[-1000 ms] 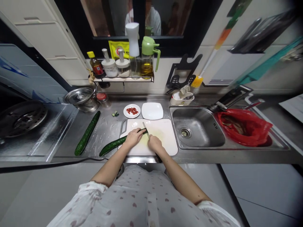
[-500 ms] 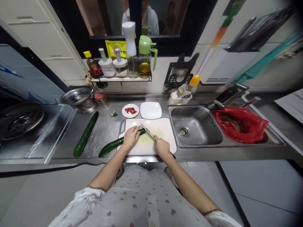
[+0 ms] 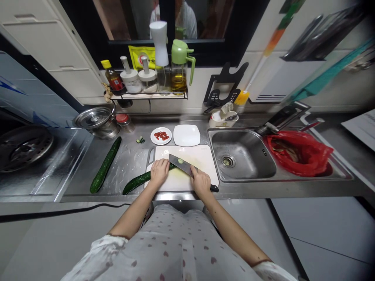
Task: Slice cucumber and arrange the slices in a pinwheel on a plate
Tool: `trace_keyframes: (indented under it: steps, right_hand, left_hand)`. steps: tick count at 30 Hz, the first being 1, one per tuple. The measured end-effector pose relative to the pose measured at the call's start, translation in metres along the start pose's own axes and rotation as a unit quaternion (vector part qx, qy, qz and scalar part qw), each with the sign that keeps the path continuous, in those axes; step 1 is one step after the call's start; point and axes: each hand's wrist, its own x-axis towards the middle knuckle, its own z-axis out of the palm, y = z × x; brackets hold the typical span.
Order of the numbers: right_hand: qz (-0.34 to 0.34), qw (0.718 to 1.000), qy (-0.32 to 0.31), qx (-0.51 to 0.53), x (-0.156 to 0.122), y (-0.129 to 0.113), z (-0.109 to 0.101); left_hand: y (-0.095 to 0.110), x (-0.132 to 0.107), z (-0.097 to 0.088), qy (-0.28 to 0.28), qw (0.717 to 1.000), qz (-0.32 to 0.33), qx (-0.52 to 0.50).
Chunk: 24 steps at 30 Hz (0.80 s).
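Note:
My left hand [image 3: 159,171] presses down on a long green cucumber [image 3: 137,181] that lies across the left edge of the white cutting board [image 3: 202,156]. My right hand [image 3: 200,182] grips the black handle of a kitchen knife [image 3: 181,164]. The blade lies tilted over the cucumber's right end, with a small cucumber slice stuck on its flat side. A second whole cucumber [image 3: 105,164] rests on the wet steel counter to the left.
Behind the board stand a small plate of red chilli pieces [image 3: 161,136] and an empty square white plate [image 3: 186,135]. A steel sink [image 3: 241,156] is to the right, with a red plastic bag [image 3: 299,152] beyond it. A lidded pot [image 3: 95,121] and condiment shelf [image 3: 146,95] sit at the back left.
The knife blade has swung from upright and edge-on to tilted flat over the cucumber's end. My right hand has slid rightward and nearer the board's front edge. The left hand stays on the cucumber.

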Motion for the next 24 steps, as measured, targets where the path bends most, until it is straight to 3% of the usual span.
trace_keyframes:
  steps: [5,10,16,24]
  right_hand:
    - [-0.025,0.999,0.036,-0.024,0.001,0.002,0.004]
    - [-0.073,0.994,0.068,-0.042,0.0,0.002,0.006]
    - [-0.106,0.989,0.091,-0.052,-0.003,0.003,0.005]
    - [-0.101,0.99,0.085,-0.049,-0.006,0.013,0.009]
  left_hand:
    - [0.001,0.005,-0.011,0.046,0.994,-0.069,-0.076]
    - [0.005,0.02,-0.024,-0.03,0.993,0.02,-0.116]
    - [0.005,0.03,-0.025,-0.105,0.984,0.039,-0.141]
    - [0.01,0.035,-0.023,-0.083,0.964,0.042,-0.249]
